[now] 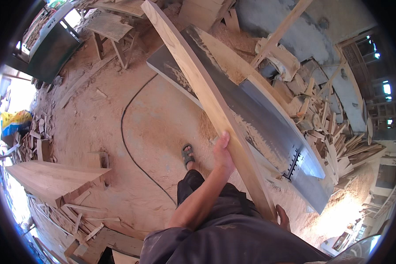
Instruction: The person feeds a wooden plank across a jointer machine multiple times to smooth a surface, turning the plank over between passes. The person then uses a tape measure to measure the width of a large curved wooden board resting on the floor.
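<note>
Dark cloth covers the wearer's body at the lower edge, and close against it the right hand [283, 218] grasps the near end of a long pale board [217, 110]; only some fingers show, along the board's right side. Farther up the board, the left hand [223, 154] grips its left edge, the thumb laid along the wood and the other fingers hidden beneath. The board slants from the wearer's waist up and away to the left, crossing in front of a grey metal machine bed [272, 114]. A black toothed slot [293, 165] cuts across the bed's near part, and wood dust lies in patches on the metal. Below the left hand, a sandalled foot [187, 154] stands on the dusty floor [96, 132], with a dark cable [122, 127] curving to its left.

Off to the left sits a thick wooden slab [52, 176], with offcuts around it. Beyond that, a yellow-and-blue sack [16, 123] rests by a heap of scraps; its mouth cannot be made out, so what it contains cannot be told. On the far side of the bed, a large pile of split wood [334, 149] spreads rightward. Farther off at upper left stand a low wooden stool [112, 26] and a dark green cabinet-like body [57, 53], whose inside is hidden from view.
</note>
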`<state>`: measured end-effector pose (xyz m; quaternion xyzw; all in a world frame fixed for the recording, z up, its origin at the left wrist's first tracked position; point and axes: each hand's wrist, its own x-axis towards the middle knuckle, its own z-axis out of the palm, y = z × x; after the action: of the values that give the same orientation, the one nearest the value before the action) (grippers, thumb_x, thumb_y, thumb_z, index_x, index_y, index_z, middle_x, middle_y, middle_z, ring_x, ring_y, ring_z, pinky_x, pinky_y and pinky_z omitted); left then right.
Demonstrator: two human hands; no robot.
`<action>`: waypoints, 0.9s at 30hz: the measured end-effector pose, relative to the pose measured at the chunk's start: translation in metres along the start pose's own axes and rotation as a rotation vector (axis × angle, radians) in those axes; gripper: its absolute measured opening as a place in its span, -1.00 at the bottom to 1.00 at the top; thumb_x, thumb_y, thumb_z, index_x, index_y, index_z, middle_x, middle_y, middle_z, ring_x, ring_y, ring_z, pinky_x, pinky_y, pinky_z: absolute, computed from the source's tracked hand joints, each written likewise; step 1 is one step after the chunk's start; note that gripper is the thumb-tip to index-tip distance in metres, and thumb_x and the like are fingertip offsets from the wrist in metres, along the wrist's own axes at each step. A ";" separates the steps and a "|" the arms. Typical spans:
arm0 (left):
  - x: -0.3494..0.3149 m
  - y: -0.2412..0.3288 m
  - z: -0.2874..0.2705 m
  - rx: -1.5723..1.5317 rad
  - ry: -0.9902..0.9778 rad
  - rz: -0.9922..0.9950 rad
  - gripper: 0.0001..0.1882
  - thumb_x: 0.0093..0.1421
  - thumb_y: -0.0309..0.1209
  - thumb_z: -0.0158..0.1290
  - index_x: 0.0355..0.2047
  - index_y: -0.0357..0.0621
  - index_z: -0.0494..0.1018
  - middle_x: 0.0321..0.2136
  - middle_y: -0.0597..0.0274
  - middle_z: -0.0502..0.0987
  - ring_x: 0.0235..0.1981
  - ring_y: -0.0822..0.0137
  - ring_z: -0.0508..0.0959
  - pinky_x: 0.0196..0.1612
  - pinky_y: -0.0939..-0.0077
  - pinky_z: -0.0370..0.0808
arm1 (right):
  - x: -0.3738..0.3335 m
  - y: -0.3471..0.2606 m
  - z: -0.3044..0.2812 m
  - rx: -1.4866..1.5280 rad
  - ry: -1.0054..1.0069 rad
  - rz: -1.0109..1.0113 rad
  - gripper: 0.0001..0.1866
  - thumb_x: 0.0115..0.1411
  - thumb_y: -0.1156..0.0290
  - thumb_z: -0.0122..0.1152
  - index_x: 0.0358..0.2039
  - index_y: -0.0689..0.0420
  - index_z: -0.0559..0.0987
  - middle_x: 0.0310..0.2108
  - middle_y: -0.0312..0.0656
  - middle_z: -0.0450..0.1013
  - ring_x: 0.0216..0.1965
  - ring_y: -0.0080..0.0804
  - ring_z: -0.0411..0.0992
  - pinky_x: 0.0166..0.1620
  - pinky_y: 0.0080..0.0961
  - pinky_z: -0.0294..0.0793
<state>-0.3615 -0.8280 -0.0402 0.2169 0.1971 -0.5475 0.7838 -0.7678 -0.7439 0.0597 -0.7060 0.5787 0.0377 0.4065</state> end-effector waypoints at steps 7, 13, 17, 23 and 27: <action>-0.035 -0.052 -0.010 0.028 -0.027 0.059 -0.49 0.30 -0.07 0.04 0.09 -0.20 0.41 -0.09 0.06 0.55 -0.05 0.10 0.53 0.06 0.14 0.47 | 0.019 -0.015 -0.005 0.086 -0.055 -0.015 -0.05 -0.07 0.37 0.46 0.33 0.31 0.23 0.22 0.15 0.34 0.26 -0.05 0.33 0.29 -0.26 0.30; -0.067 -0.108 -0.023 0.063 -0.031 0.084 -0.47 0.31 -0.03 0.04 0.10 -0.19 0.42 -0.07 0.06 0.55 -0.05 0.09 0.53 0.07 0.13 0.47 | -0.004 0.044 -0.028 0.101 0.005 -0.105 -0.07 -0.11 0.34 0.54 0.28 0.32 0.32 0.15 0.14 0.41 0.19 -0.08 0.40 0.24 -0.26 0.37; -0.097 -0.139 -0.007 0.056 -0.025 0.134 -0.50 0.33 -0.04 0.02 0.05 -0.18 0.44 -0.12 0.13 0.56 -0.09 0.18 0.54 0.05 0.23 0.47 | -0.016 0.084 -0.050 0.096 0.026 -0.162 -0.07 -0.12 0.34 0.55 0.27 0.32 0.33 0.15 0.15 0.41 0.18 -0.08 0.41 0.22 -0.26 0.39; -0.128 -0.158 -0.001 0.042 -0.034 0.220 -0.50 0.33 -0.05 0.04 0.06 -0.19 0.44 -0.09 0.14 0.56 -0.04 0.18 0.52 0.11 0.24 0.44 | -0.026 0.148 -0.076 0.026 -0.017 -0.285 -0.02 -0.10 0.30 0.54 0.32 0.29 0.27 0.14 0.15 0.38 0.18 0.00 0.38 0.20 -0.25 0.39; -0.137 -0.152 0.000 0.011 -0.059 0.277 -0.52 0.32 -0.07 0.04 0.07 -0.19 0.43 -0.08 0.13 0.55 -0.05 0.18 0.53 0.08 0.23 0.46 | -0.046 0.245 -0.076 -0.115 0.186 -0.373 -0.18 -0.09 0.21 0.52 0.15 0.30 0.41 -0.08 0.17 0.49 -0.02 0.09 0.50 0.04 -0.17 0.50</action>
<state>-0.5488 -0.7687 0.0158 0.2300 0.1392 -0.4411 0.8562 -1.0223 -0.7544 0.0040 -0.8234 0.4698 -0.0705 0.3102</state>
